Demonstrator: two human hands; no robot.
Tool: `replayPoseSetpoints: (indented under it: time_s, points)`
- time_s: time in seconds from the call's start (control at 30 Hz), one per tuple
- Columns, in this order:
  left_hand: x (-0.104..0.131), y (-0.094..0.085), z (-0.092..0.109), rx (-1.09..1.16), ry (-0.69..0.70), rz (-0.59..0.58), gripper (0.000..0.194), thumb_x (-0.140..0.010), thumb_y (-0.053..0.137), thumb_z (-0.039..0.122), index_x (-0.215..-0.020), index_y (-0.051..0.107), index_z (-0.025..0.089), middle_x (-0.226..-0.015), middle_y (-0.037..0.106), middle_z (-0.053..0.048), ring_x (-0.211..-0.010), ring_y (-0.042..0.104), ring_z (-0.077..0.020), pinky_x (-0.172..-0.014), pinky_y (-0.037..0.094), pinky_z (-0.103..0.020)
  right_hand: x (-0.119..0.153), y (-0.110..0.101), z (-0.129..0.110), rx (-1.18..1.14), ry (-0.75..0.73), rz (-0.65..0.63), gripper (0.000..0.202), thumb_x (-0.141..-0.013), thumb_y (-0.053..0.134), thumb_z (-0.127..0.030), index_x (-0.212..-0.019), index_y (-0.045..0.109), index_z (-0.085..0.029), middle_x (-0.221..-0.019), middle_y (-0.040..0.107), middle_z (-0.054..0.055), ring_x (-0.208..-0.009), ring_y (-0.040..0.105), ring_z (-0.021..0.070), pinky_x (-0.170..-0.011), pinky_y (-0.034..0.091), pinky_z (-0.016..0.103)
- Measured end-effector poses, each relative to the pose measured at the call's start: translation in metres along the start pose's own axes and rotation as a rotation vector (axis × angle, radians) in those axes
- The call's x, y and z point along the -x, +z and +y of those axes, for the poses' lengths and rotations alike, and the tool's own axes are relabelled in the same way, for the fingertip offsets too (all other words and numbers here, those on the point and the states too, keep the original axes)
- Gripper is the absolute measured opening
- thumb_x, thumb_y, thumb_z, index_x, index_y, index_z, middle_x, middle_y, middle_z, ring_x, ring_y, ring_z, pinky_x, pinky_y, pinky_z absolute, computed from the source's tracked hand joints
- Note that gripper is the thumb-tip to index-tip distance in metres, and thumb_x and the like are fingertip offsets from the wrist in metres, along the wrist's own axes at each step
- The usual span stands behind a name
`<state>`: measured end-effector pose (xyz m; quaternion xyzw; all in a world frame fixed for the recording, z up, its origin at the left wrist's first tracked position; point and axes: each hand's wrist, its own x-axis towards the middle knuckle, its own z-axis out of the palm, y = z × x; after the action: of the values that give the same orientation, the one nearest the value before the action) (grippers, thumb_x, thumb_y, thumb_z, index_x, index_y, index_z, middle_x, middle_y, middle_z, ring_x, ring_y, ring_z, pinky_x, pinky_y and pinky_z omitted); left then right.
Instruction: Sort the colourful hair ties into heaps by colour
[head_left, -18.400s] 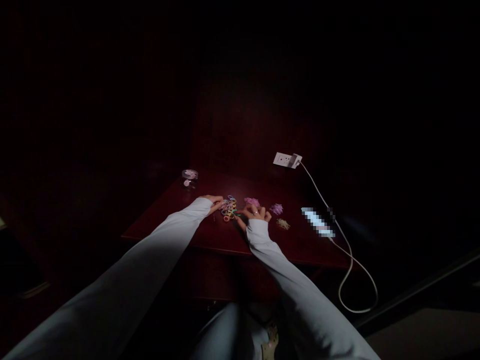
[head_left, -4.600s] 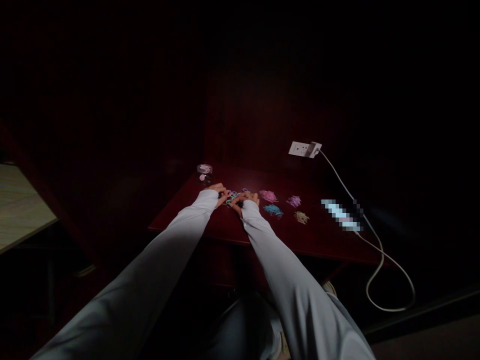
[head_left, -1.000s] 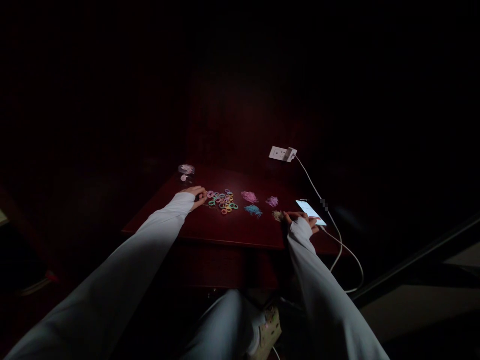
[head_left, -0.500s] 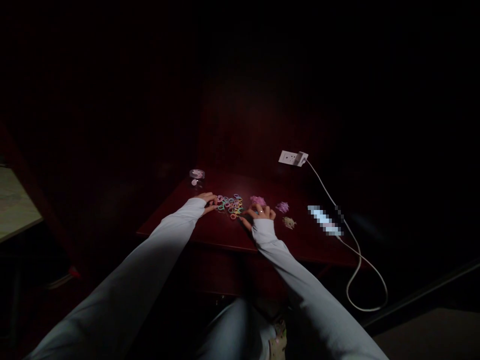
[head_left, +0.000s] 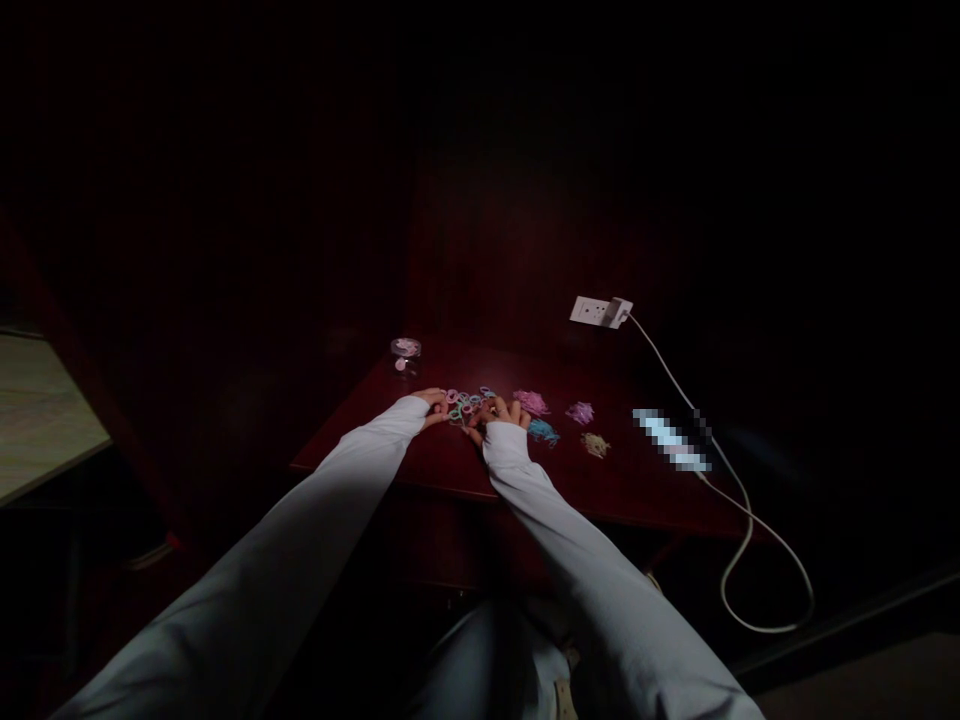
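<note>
A loose heap of small, ring-shaped hair ties (head_left: pixel 466 405) in pastel colours lies near the middle of the dark red table. My left hand (head_left: pixel 432 404) rests at the heap's left edge, its curved fingers and thumb apart. Over the right part of the heap is my right hand (head_left: pixel 505 414), fingers bent and thumb apart from them; it hides some ties, and I see nothing gripped in it. Just right of that hand are a blue pile (head_left: pixel 543 431) and a pink pile (head_left: pixel 531 403) of thin bands. Farther right sit a purple pile (head_left: pixel 580 412) and a beige pile (head_left: pixel 596 445).
A clear round container (head_left: pixel 406 356) with pink contents stands at the table's back left. On the right lies a blurred-out bright object (head_left: pixel 670 440), with a white cable (head_left: pixel 739 480) running to a charger in the wall socket (head_left: pixel 590 311). A pale tabletop (head_left: pixel 45 415) shows far left.
My right hand has moved left from beside the heap onto it, uncovering the blue pile. The left hand keeps its place at the heap's left edge. The whole view has shifted slightly.
</note>
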<state>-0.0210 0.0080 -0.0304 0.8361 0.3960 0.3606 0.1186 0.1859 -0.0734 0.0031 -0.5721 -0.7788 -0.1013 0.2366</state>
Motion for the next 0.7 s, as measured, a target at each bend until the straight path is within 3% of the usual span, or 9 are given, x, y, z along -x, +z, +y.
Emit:
replayPoseSetpoints:
  time_s: [0.3, 0.53, 0.7]
  points:
    - [-0.001, -0.007, 0.009, -0.018, -0.022, 0.06, 0.02, -0.084, 0.065, 0.033, -0.073, 0.06, 0.017, -0.076, 0.058, 0.002, -0.061, 0.045, -0.0096, -0.058, 0.037, -0.021, -0.002, 0.003, 0.001, 0.037, -0.029, 0.008, 0.018, -0.092, 0.064, -0.04, -0.094, 0.075, -0.026, -0.126, 0.061, 0.008, -0.109, 0.044, 0.0269, -0.085, 0.028, 0.037]
    - [-0.001, -0.013, 0.017, 0.028, -0.012, 0.094, 0.024, -0.085, 0.063, 0.039, -0.076, 0.062, 0.018, -0.085, 0.067, -0.001, -0.066, 0.049, -0.0109, -0.062, 0.04, -0.022, 0.0, -0.001, 0.0, 0.03, -0.028, 0.015, 0.021, -0.091, 0.065, -0.047, -0.097, 0.075, -0.029, -0.119, 0.064, 0.006, -0.105, 0.045, 0.0253, -0.083, 0.028, 0.035]
    - [0.002, -0.013, 0.021, 0.126, -0.133, 0.034, 0.023, -0.091, 0.058, 0.038, -0.082, 0.059, 0.017, -0.071, 0.07, 0.0, -0.06, 0.057, -0.0122, -0.062, 0.043, -0.023, 0.0, -0.003, -0.001, 0.009, -0.012, -0.011, 0.021, -0.093, 0.063, -0.043, -0.091, 0.075, -0.026, -0.119, 0.064, 0.006, -0.105, 0.045, 0.025, -0.082, 0.029, 0.035]
